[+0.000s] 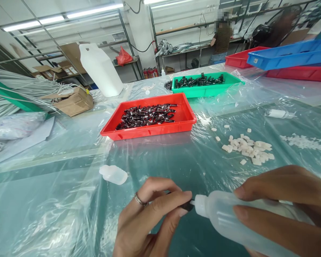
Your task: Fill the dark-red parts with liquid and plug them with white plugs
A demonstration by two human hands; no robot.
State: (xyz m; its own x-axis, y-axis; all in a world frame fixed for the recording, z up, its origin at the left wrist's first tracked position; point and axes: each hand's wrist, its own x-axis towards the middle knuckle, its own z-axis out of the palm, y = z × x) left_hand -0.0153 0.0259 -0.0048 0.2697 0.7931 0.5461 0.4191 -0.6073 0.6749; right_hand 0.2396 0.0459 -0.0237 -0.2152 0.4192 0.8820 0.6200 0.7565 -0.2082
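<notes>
Near the front of the table my left hand (152,217) is closed, pinching a small black part (187,206) between thumb and fingers; most of that part is hidden by the fingers. From the right my right hand (286,203) is wrapped around a translucent squeeze bottle (224,210), tilted almost flat. The bottle's thin nozzle tip meets the black part, or comes very close to it. Beyond my hands stands a red tray (149,134) with many small black parts (147,116) heaped in it. A pile of small white pieces (250,148) lies to the right.
A small white bottle (113,175) lies at left. Behind are a green tray (205,92) of black parts, a big white jug (100,71), and blue (291,57) and red trays. Another bottle (279,114) lies by clear bits (305,142). Plastic film covers the table. A person (222,39) stands far back.
</notes>
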